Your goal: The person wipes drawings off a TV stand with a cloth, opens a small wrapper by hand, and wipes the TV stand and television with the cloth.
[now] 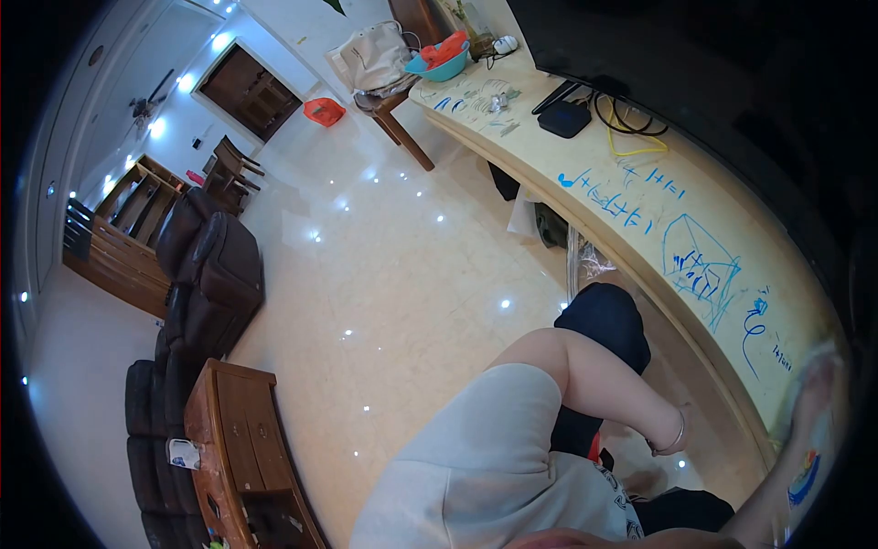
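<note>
The right hand [817,377] is blurred near the dark right rim, and the pale patch around it is too smeared to name or to show whether it is held. The coloured mark [805,478] on that forearm is unclear. Beyond the bracelet [679,434], the left hand is out of sight. The top edge and dark rim cut off the screen [640,46]. Under the desk [594,174], the clear plastic [593,263] is partly hidden. The green leaf [336,5] is cropped.

The counter [604,165] runs along my right, with a basin [439,69] at its far end. A sofa [229,261] stands left.
</note>
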Demonstrator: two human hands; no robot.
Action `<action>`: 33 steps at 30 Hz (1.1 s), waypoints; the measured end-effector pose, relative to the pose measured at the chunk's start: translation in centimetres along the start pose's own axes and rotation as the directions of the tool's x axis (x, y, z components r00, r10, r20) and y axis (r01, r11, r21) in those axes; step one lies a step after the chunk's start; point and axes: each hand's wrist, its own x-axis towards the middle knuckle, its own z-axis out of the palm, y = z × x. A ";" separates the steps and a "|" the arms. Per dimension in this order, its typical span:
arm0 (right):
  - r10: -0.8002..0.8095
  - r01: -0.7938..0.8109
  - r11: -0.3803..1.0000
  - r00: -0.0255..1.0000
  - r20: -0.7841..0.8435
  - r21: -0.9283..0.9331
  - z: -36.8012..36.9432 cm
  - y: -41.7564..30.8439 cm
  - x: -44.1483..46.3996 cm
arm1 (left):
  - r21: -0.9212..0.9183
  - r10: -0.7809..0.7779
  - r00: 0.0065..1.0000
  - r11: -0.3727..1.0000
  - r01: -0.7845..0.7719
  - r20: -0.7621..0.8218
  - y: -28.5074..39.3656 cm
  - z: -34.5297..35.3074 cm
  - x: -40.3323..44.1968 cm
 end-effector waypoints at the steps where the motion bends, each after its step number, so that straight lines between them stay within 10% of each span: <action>1: -0.068 0.068 0.998 0.998 0.005 0.010 -1.7 -4.8 -0.8 | 0.000 -0.001 1.000 1.000 0.001 0.000 0.0 -0.1 0.2; 5: -0.297 0.294 0.955 0.952 0.074 0.045 -8.9 -19.1 -3.7 | 0.005 0.001 1.000 1.000 -0.002 0.008 -0.1 -0.1 0.5; 12: -0.322 0.302 0.943 0.935 0.151 0.144 -11.1 -18.5 -3.5 | 0.022 0.011 0.999 1.000 -0.012 0.030 0.0 0.0 1.2; 22: 0.081 -0.063 0.936 0.996 -0.038 0.346 0.6 17.2 -4.9 | 0.058 0.027 0.996 0.998 -0.032 0.082 0.4 0.5 2.3; 29: 0.493 -0.537 0.731 0.842 -0.218 -0.420 -6.0 16.8 -10.5 | 0.058 0.042 0.998 0.997 -0.045 0.045 1.1 0.3 0.6; 33: 0.425 -0.449 0.816 0.893 -0.150 -0.364 -2.8 19.5 -7.7 | 0.046 0.033 0.998 0.998 -0.035 0.053 0.9 0.8 1.0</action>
